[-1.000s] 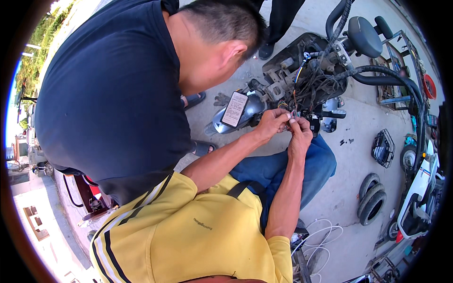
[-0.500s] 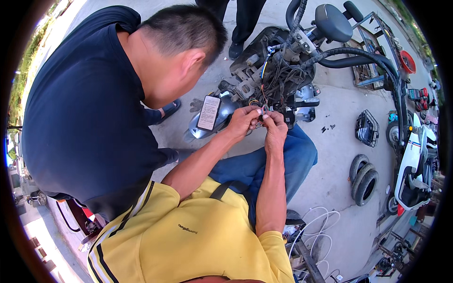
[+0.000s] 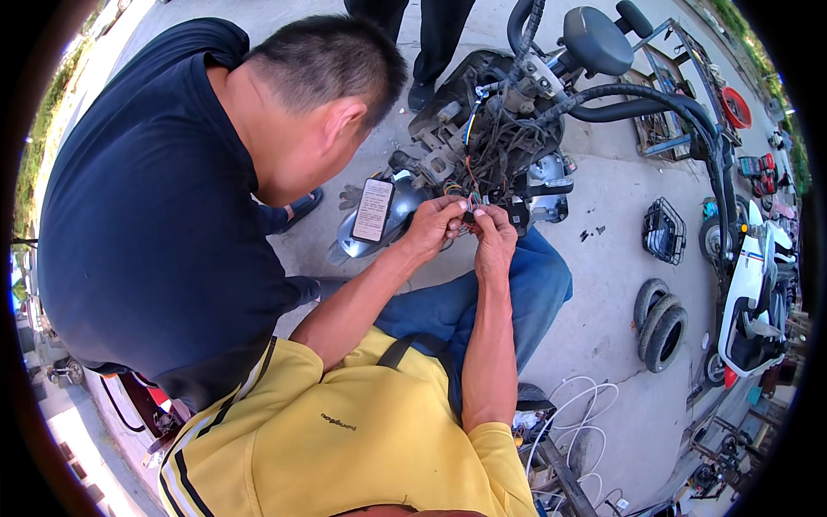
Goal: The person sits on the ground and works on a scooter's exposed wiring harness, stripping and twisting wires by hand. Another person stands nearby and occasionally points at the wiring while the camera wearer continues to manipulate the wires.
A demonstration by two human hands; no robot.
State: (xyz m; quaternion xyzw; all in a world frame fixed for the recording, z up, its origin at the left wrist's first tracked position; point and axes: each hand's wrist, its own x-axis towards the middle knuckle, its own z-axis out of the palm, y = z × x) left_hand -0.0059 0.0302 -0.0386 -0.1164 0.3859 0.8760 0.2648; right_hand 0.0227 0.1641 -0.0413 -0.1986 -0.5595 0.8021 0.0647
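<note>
Both my hands meet over a bunch of thin coloured wires (image 3: 475,183) that runs out of the stripped front of a scooter (image 3: 508,129). My left hand (image 3: 436,227) pinches the wires between thumb and fingers. Facing it, my right hand (image 3: 495,239) is closed on the same bunch, thumb on top. A small black piece, perhaps a connector, sits between the fingertips; its exact shape is too small to make out. A phone (image 3: 373,209) with a lit page of text rests on a silver body panel (image 3: 399,212), left of my left hand.
A co-worker in a dark shirt (image 3: 155,207) leans in close at my left. Another person's legs (image 3: 439,43) stand beyond the scooter. To the right are a wire basket (image 3: 663,231), stacked tires (image 3: 662,332) and a white scooter (image 3: 745,302). White tubing (image 3: 594,414) lies near my right elbow.
The whole view has shifted slightly, so things sit a little further left. Both hands stay on the wires, and the small black piece shows more plainly between the fingertips.
</note>
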